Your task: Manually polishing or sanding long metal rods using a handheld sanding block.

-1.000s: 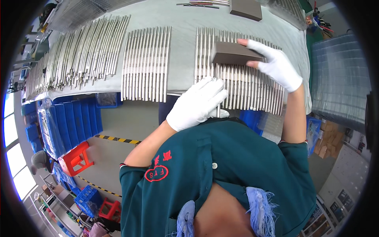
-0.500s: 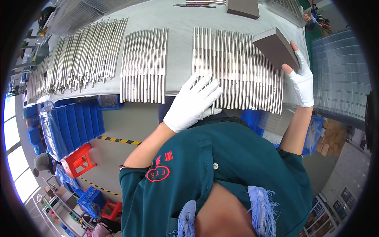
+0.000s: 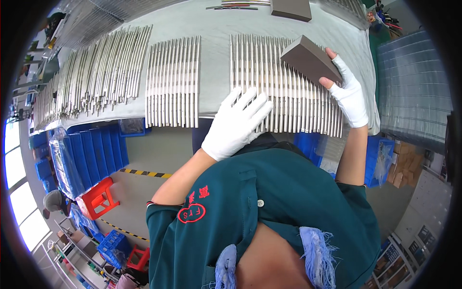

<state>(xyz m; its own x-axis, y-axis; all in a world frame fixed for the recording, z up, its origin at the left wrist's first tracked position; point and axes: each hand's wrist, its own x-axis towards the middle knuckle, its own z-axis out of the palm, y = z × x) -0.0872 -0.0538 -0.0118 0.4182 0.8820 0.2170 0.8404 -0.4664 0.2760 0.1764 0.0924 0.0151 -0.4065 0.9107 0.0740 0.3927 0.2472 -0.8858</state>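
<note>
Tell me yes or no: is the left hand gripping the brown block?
No, the left hand lies flat on the metal rods; the right hand holds the brown block.

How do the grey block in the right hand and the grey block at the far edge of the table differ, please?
The held block is gripped by the right hand and tilted above the rods; the far block lies flat on the table, untouched. The held block shows a broad face; the far block shows mostly its top. Both are grey-brown and rectangular.
</note>
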